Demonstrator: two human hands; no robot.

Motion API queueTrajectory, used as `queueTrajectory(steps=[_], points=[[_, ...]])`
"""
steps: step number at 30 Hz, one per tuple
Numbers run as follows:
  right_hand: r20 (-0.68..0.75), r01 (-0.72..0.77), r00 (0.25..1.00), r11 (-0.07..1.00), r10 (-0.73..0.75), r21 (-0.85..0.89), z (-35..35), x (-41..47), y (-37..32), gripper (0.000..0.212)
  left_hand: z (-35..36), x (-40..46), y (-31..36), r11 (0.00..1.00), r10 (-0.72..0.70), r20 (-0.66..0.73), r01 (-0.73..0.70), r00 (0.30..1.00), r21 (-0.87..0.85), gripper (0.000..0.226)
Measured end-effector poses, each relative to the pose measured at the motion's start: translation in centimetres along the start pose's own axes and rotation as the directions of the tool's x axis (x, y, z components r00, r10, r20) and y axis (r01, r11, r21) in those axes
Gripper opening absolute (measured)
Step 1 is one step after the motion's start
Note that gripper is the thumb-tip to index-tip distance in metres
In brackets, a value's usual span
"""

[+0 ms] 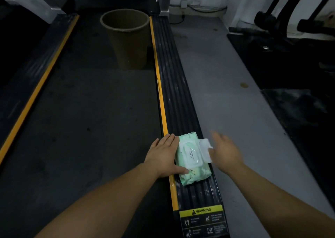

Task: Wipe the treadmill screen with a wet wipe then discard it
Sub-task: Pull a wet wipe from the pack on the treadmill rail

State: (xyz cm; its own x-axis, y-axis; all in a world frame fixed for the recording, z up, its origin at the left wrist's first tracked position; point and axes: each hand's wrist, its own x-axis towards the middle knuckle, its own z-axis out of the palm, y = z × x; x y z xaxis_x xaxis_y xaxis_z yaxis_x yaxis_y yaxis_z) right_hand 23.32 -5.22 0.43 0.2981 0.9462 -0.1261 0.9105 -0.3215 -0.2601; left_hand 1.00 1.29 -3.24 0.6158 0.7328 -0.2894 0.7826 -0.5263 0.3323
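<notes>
From my remote seat I saw the pack of wet wipes [192,160], pale green with a white lid frame, lying on the ribbed black side rail [174,85] of the treadmill, just right of the yellow strip [159,85]. Its flip lid [205,150] stood swung open toward the right. The left hand [163,156] lay flat against the pack's left edge, fingers straight and together, thumb touching the near side. The right hand [225,150] was blurred; its fingers looked spread and relaxed just beside the open lid, and I could not tell whether they touched it. A brown bin [126,38] stood upright farther along the dark belt [81,120]. A yellow warning label [201,212] sat on the rail nearer me.
</notes>
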Motion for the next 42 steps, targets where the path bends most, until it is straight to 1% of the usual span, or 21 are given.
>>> queueTrajectory(steps=[1, 3, 4, 6, 9, 10, 15, 17, 18, 20, 21, 22, 24, 25, 28, 30, 32, 37, 39, 41, 42], points=[[-0.040, 0.098, 0.994, 0.993, -0.100, -0.068, 0.5, -0.2, -0.1, 0.050, 0.0, 0.1, 0.0, 1.000, -0.002, 0.001, 0.002, 1.000, 0.002, 0.132], [-0.047, 0.274, 0.959, 0.958, -0.278, -0.084, 1.1, -0.3, -1.2, 0.041, 0.0, 0.1, 0.0, 1.000, -0.003, 0.003, 0.003, 1.000, 0.009, 0.133], [-0.024, 0.319, 0.947, 0.946, -0.321, -0.058, 1.1, -0.4, -2.1, 0.034, 0.1, 0.1, -0.1, 1.000, -0.002, 0.003, 0.002, 1.000, 0.014, 0.133], [0.027, 0.348, 0.937, 0.938, -0.348, 0.005, 1.2, -0.5, -3.5, 0.025, 0.1, 0.1, 0.0, 1.000, 0.003, -0.004, -0.002, 1.000, 0.019, 0.133], [0.056, 0.349, 0.936, 0.937, -0.347, -0.020, 1.4, -0.5, -4.3, 0.031, 0.1, 0.0, -0.1, 1.000, 0.023, -0.008, -0.023, 1.000, 0.016, 0.129], [0.067, 0.345, 0.937, 0.938, -0.343, -0.022, 1.4, -0.4, -4.3, 0.029, 0.0, 0.0, -0.1, 0.999, 0.032, -0.009, -0.032, 0.999, 0.017, 0.128], [-0.005, 0.330, 0.944, 0.938, -0.331, 0.110, 1.7, -1.0, -3.8, 0.010, 0.0, 0.0, -0.1, 0.999, 0.041, 0.005, -0.041, 0.999, 0.036, 0.123], [-0.011, 0.326, 0.945, 0.934, -0.328, 0.147, 1.8, -2.0, -3.3, 0.016, 0.0, 0.0, -0.1, 0.998, 0.041, 0.011, -0.042, 0.999, 0.040, 0.123], [-0.008, 0.310, 0.950, 0.936, -0.313, 0.168, 1.9, -2.5, -3.1, 0.025, -0.1, 0.1, -0.1, 0.998, 0.040, 0.016, -0.041, 0.999, 0.040, 0.123], [-0.014, 0.214, 0.976, 0.952, -0.216, 0.217, 1.9, -2.7, -3.0, 0.038, -0.2, 0.1, -0.1, 0.998, 0.037, 0.026, -0.038, 0.999, 0.040, 0.124], [-0.017, 0.157, 0.987, 0.959, -0.158, 0.234, 1.9, -2.5, -3.2, 0.036, -0.2, 0.2, -0.1, 0.999, 0.035, 0.028, -0.036, 0.999, 0.039, 0.125], [-0.018, 0.118, 0.993, 0.963, -0.117, 0.242, 1.9, -2.2, -3.4, 0.028, -0.2, 0.2, -0.1, 0.999, 0.033, 0.032, -0.034, 0.999, 0.038, 0.126], [0.009, 0.109, 0.994, 0.984, -0.112, 0.138, 1.8, -1.7, -4.1, 0.008, -0.4, 0.1, 0.0, 0.999, 0.034, 0.039, -0.035, 0.999, 0.038, 0.126], [0.035, 0.133, 0.990, 0.990, -0.135, 0.053, 1.6, -1.5, -4.6, 0.005, -0.4, 0.2, -0.1, 0.999, 0.034, 0.043, -0.036, 0.998, 0.034, 0.127], [0.124, 0.249, 0.966, 0.950, -0.228, -0.191, 1.5, -1.2, -5.0, 0.014, -0.7, 0.2, 0.0, 0.999, 0.034, 0.056, -0.035, 0.998, 0.024, 0.128], [0.204, 0.328, 0.940, 0.882, -0.272, -0.338, 1.1, -1.0, -5.4, 0.013, -1.0, 0.3, 0.1, 0.999, 0.034, 0.061, -0.035, 0.998, 0.020, 0.128], [0.276, 0.399, 0.912, 0.812, -0.304, -0.425, 0.7, -0.9, -6.0, 0.013, -1.2, 0.3, 0.1, 0.999, 0.030, 0.069, -0.032, 0.997, 0.021, 0.128], [0.354, 0.473, 0.878, 0.698, -0.323, -0.537, 0.3, -0.8, -7.0, 0.021, -1.4, 0.3, 0.3, 0.999, 0.025, 0.077, -0.028, 0.997, 0.035, 0.127], [0.381, 0.506, 0.859, 0.684, -0.342, -0.526, 0.6, -0.8, -6.9, 0.022, -1.4, 0.3, 0.3, 0.999, 0.024, 0.078, -0.026, 0.997, 0.034, 0.128], [0.355, 0.534, 0.844, 0.685, -0.402, -0.495, 0.8, -0.6, -6.7, 0.018, -1.4, 0.3, 0.3, 0.999, 0.024, 0.078, -0.027, 0.997, 0.035, 0.127], [0.328, 0.519, 0.854, 0.707, -0.404, -0.480, 0.7, -0.5, -6.7, 0.019, -1.4, 0.3, 0.3, 0.999, 0.024, 0.077, -0.027, 0.997, 0.038, 0.127]])
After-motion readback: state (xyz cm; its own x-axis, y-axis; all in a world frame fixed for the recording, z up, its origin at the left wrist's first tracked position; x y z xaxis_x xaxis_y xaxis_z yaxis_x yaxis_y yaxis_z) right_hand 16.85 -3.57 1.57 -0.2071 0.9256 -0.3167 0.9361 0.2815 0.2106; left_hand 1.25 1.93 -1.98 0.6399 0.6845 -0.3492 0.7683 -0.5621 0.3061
